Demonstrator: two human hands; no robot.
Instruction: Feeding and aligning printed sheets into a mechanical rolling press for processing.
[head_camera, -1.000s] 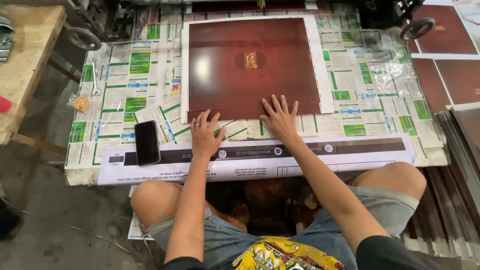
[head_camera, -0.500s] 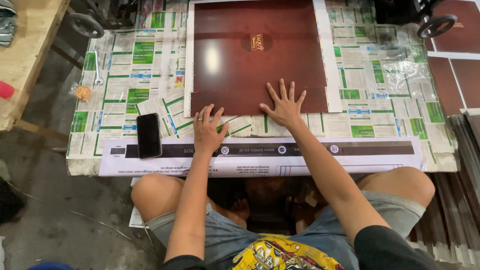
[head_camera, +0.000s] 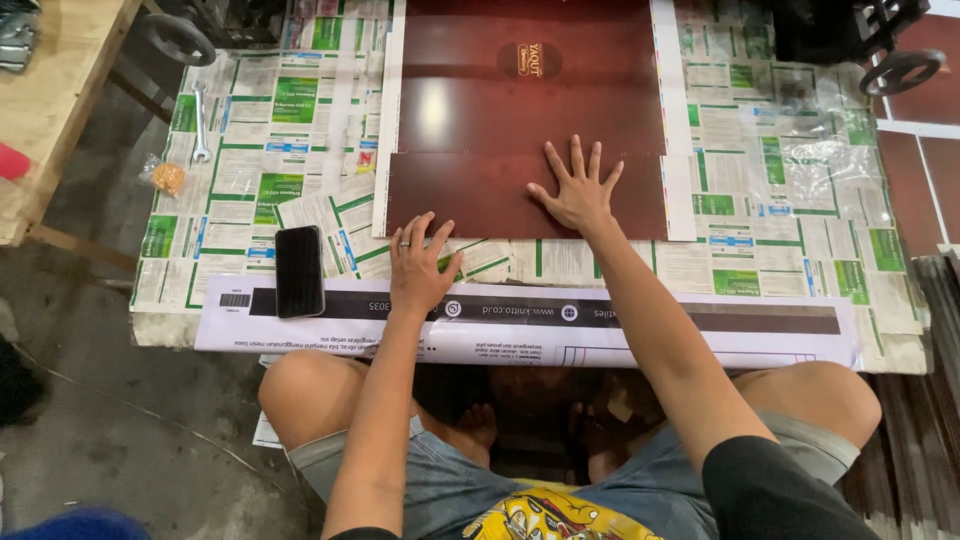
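Note:
A large dark red glossy sheet (head_camera: 480, 110) with a white border and a small oval emblem lies flat on the low newspaper-covered table (head_camera: 260, 170). My right hand (head_camera: 575, 187) presses flat on the sheet's near part, fingers spread. My left hand (head_camera: 420, 265) rests with spread fingers at the sheet's near left edge, partly on the newspaper, a ring on one finger. Neither hand grips anything.
A black phone (head_camera: 299, 270) lies left of my left hand. A long white printed strip (head_camera: 700, 325) runs along the table's near edge. A wrench (head_camera: 200, 120) and a small snack bag (head_camera: 167, 177) lie far left. More dark red sheets (head_camera: 915, 150) are at right, a wooden bench (head_camera: 50, 110) at left.
Both hands have slid further onto the sheet, the right hand going farther up it. The view has tilted down, so the table and sheet sit higher in the frame.

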